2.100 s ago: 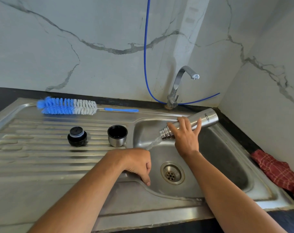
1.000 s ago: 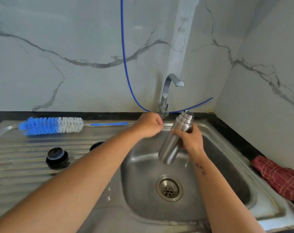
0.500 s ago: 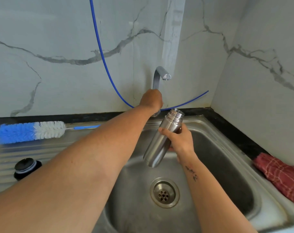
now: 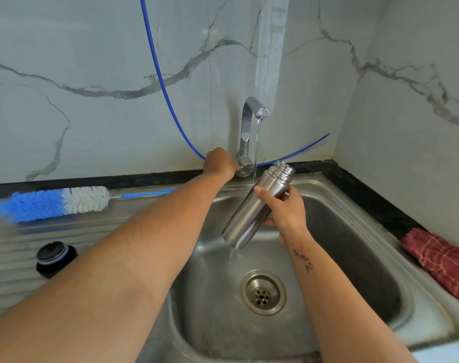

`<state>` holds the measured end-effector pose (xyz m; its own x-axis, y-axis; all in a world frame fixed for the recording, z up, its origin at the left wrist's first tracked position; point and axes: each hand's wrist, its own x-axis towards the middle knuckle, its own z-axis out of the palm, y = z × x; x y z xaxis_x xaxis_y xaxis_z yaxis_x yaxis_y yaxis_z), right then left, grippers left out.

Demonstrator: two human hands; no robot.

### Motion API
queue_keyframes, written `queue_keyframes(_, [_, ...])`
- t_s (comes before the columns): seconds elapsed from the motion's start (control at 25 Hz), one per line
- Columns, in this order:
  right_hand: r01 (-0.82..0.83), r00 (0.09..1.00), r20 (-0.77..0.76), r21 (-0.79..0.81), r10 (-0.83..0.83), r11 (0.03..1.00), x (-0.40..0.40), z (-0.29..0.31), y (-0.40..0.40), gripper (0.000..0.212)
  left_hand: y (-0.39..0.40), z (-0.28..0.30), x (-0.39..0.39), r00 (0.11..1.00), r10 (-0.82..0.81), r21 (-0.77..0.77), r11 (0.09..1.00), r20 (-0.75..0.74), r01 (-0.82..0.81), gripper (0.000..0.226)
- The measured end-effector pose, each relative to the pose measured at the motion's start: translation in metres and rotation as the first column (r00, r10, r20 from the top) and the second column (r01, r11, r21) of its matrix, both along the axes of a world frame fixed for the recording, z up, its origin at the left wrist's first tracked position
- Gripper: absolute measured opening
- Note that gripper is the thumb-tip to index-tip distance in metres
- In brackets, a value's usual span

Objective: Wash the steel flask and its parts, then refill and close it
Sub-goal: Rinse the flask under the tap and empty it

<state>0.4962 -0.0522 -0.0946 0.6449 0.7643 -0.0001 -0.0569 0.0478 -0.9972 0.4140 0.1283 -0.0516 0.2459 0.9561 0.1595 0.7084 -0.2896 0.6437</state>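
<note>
Gripping the steel flask (image 4: 252, 213) tilted over the sink (image 4: 354, 213) in my right hand (image 4: 286, 216), left hand (image 4: 220, 163) closed on the tap (image 4: 249, 127) valve, I judge rinsing under way; its stopper (image 4: 56, 258) waits on the drainboard's left edge, refilling and closing remain.

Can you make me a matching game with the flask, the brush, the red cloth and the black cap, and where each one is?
Things:
1. flask
2. brush
3. cloth
4. cap

Places:
A. on the counter at the far right
B. lying along the back of the draining board
C. held in the right hand over the sink
D. standing on the draining board's ridges

Pairs: 1-C, 2-B, 3-A, 4-D
</note>
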Motion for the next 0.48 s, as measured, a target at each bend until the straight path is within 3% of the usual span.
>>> queue_keyframes(0.12, [-0.039, 0.996, -0.083, 0.0, 0.039, 0.999, -0.004, 0.003, -0.001, 0.059, -0.031, 0.008, -0.014, 0.997, -0.024, 0.018, 1.0, 0.067, 0.023, 0.035])
queue_keyframes(0.28, [-0.148, 0.971, -0.188, 0.01, 0.147, 0.989, -0.012, 0.005, 0.002, 0.059, -0.08, -0.007, -0.046, 0.969, -0.103, -0.075, 0.99, 0.223, 0.122, 0.046])
queue_keyframes(0.48, [-0.229, 0.965, -0.142, -0.036, 0.222, 0.973, -0.022, 0.01, -0.004, 0.048, -0.113, -0.01, -0.06, 0.936, -0.198, -0.193, 0.946, 0.292, 0.26, 0.04])
